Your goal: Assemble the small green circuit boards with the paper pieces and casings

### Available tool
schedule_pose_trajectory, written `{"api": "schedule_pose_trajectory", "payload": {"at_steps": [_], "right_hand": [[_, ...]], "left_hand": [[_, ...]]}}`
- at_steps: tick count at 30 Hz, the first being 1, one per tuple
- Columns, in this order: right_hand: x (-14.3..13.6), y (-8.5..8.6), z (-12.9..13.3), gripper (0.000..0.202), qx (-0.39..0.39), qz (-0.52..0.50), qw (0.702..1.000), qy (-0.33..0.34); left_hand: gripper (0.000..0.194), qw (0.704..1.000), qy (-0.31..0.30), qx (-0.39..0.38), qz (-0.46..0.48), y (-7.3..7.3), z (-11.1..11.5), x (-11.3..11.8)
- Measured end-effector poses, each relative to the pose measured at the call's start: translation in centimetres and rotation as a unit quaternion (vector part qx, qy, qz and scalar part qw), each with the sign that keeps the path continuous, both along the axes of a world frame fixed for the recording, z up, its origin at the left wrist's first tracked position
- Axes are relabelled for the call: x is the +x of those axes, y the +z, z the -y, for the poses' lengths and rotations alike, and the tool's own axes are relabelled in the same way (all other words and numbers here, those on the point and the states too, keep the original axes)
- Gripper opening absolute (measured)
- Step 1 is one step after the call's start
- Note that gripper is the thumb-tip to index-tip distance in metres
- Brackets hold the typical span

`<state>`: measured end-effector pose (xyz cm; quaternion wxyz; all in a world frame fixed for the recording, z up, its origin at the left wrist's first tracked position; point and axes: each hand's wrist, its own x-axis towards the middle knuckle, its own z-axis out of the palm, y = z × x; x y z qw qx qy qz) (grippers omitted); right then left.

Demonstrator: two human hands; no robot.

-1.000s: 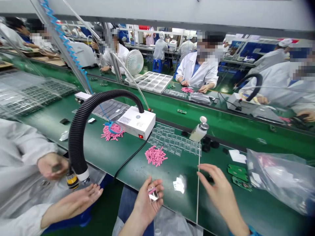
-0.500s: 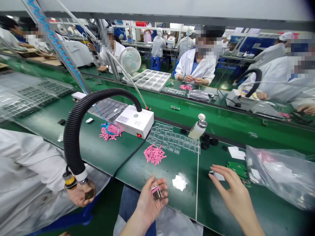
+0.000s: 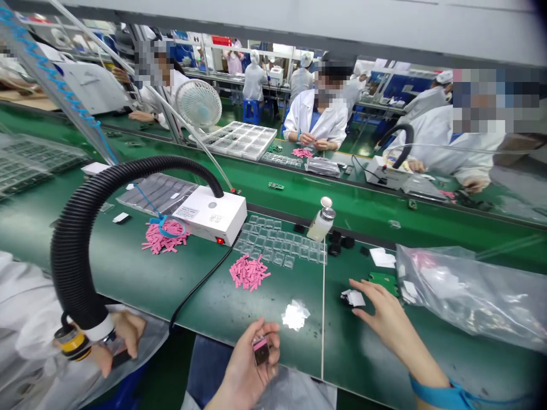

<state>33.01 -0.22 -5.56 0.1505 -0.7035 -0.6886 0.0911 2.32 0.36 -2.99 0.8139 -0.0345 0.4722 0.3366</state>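
In the head view my left hand [image 3: 245,367] is turned palm up near the table's front edge. Its curled fingers hold a small dark square part [image 3: 261,353] with a pink strip along one side. My right hand [image 3: 380,310] has its thumb and fingers spread, with nothing visible between them. Beside its fingertips lies a little heap of white and black pieces [image 3: 354,298]; whether they touch is unclear. A blue band [image 3: 440,392] circles my right wrist. Between the hands lies a pile of shiny white pieces [image 3: 296,315].
Two pink strip piles [image 3: 250,273] [image 3: 164,236], clear square pieces [image 3: 280,240], a dispenser bottle [image 3: 321,223] and green boards [image 3: 383,280] lie around. A plastic bag [image 3: 465,296] is at right. A black hose [image 3: 70,250] arches from a white box [image 3: 209,219] towards a co-worker's hand [image 3: 128,333].
The view has shifted, sliding the scene leftward. My right hand has come closer to the white and black heap, fingers still spread. The co-worker's hand under the hose has changed its pose.
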Motion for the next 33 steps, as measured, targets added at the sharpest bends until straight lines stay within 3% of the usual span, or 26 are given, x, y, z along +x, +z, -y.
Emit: {"api": "schedule_pose_trajectory", "payload": {"at_steps": [6,12,16,20,24,28,33], "right_hand": [[0.1,0.5,-0.2,0.028,0.031,0.008,0.999,0.020],[-0.1,1.6,0.2,0.038,0.060,-0.029,0.998,0.000],[-3.6,3.1,0.4,0.040,0.044,-0.139,0.989,-0.021],[-10.1,4.5,0.6,0.043,0.009,-0.268,0.961,0.061],[-15.0,5.2,0.8,0.044,-0.026,-0.362,0.927,0.094],[-16.0,5.5,0.9,0.038,-0.030,-0.405,0.910,0.088],[-15.6,5.3,0.6,0.017,0.002,-0.367,0.924,0.104]], "left_hand": [[0.031,0.997,-0.050,0.041,-0.030,0.0,0.3,0.6],[0.031,0.994,-0.064,0.072,-0.045,0.0,0.7,0.9],[0.027,0.987,-0.078,0.133,-0.050,0.6,0.9,1.2],[0.041,0.983,-0.085,0.164,-0.020,0.7,1.0,1.4],[0.054,0.983,-0.067,0.169,-0.018,1.0,1.1,1.0],[0.049,0.983,-0.045,0.174,-0.025,1.3,0.8,0.4],[0.039,0.980,-0.050,0.191,-0.012,1.1,0.6,-0.3]]}}
